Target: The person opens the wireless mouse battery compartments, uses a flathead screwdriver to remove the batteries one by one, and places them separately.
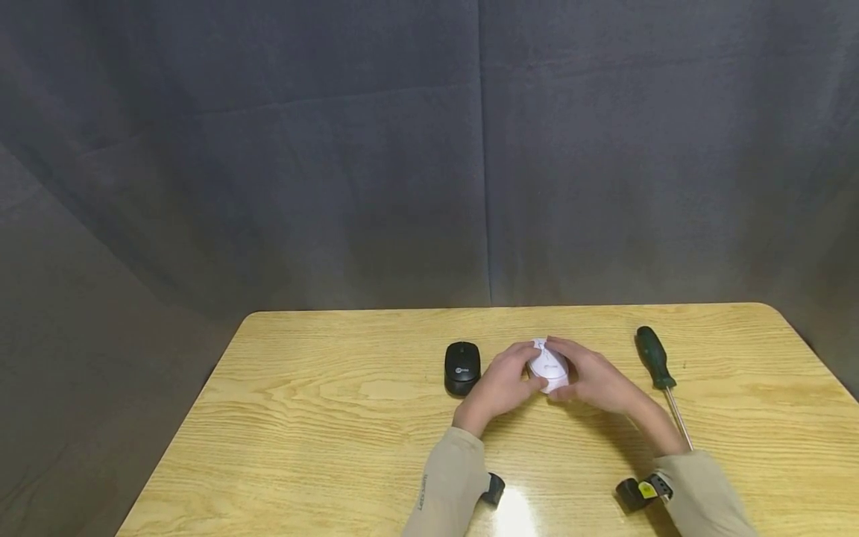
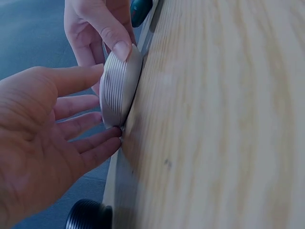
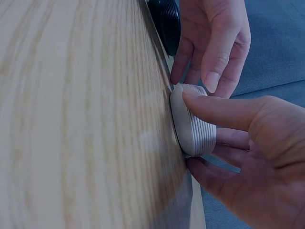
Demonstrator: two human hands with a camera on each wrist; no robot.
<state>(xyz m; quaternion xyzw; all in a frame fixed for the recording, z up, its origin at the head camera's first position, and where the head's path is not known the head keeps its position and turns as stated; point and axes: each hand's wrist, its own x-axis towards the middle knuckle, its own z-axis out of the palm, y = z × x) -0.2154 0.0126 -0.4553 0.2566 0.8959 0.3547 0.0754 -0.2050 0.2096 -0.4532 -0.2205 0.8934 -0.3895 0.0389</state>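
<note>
A white computer mouse (image 1: 549,370) with ribbed sides lies on the wooden table between both hands. My right hand (image 1: 597,379) grips it, thumb on the near end and fingers at the far end; the right wrist view shows this thumb (image 3: 202,102) pressed to its edge. From the other side, my left hand (image 1: 505,379) is cupped loosely about the mouse. In the left wrist view its fingers (image 2: 97,143) are fairly straight, their tips at the mouse's edge. A black computer mouse (image 1: 462,369) lies just left of the left hand.
A screwdriver (image 1: 652,356) with a dark green handle lies to the right, its shaft running beside the right forearm. Wrist-worn devices (image 1: 631,494) hang under both sleeves. Behind the table's far edge (image 1: 376,310) hangs a grey curtain (image 1: 335,164).
</note>
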